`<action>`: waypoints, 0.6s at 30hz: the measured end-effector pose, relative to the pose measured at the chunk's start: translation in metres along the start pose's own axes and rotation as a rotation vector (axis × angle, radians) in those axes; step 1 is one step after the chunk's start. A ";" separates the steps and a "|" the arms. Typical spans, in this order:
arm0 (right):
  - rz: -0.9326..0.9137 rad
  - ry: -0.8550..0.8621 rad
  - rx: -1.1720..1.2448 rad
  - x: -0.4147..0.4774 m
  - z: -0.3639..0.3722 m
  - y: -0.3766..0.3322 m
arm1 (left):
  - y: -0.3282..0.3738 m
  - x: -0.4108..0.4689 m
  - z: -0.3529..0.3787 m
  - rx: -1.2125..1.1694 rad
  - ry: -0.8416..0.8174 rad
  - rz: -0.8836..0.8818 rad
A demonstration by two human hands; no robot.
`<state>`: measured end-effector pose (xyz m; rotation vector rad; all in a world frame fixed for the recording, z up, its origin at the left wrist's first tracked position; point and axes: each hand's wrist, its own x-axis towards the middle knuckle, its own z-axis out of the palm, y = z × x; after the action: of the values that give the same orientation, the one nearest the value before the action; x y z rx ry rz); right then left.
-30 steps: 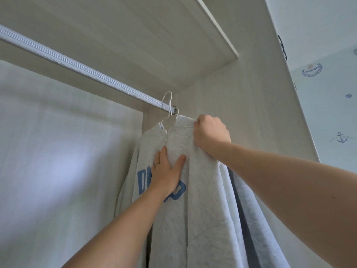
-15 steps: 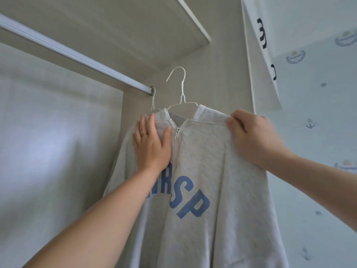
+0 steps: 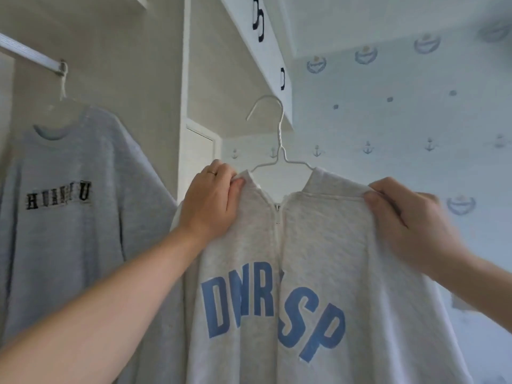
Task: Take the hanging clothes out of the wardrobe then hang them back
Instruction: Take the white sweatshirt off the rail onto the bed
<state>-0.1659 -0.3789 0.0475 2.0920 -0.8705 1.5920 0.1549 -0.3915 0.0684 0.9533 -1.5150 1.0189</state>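
A light grey zip sweatshirt (image 3: 318, 245) with blue letters hangs on a white wire hanger (image 3: 279, 139), held up in front of me, clear of the wardrobe. My left hand (image 3: 212, 202) grips its left shoulder by the collar. My right hand (image 3: 410, 225) grips its right shoulder. The hanger's hook is free in the air. A second grey sweatshirt (image 3: 72, 217) with black letters hangs on the wardrobe rail (image 3: 30, 55) at the left.
The wardrobe's side panel (image 3: 166, 106) stands between the rail and me. An open white cupboard door (image 3: 257, 37) with dark handles juts out overhead, close above the hook. A wall with anchor-pattern wallpaper (image 3: 401, 120) is behind.
The sweatshirt on its hanger has come off the rail and moved right, out of the wardrobe. My left hand went from lying flat on the chest to gripping the shoulder. The second sweatshirt is uncovered.
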 end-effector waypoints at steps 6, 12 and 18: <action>0.111 -0.065 -0.218 -0.078 -0.090 0.094 | 0.124 -0.031 0.111 -0.176 -0.131 -0.008; 0.292 -0.146 -0.395 -0.155 -0.156 0.164 | 0.237 -0.067 0.216 -0.334 -0.192 0.032; 0.464 -0.148 -0.532 -0.236 -0.192 0.236 | 0.339 -0.114 0.322 -0.453 -0.267 0.031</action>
<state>-0.5028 -0.3756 -0.1387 1.7109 -1.7132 1.2096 -0.2461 -0.5772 -0.1221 0.7611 -1.8837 0.5420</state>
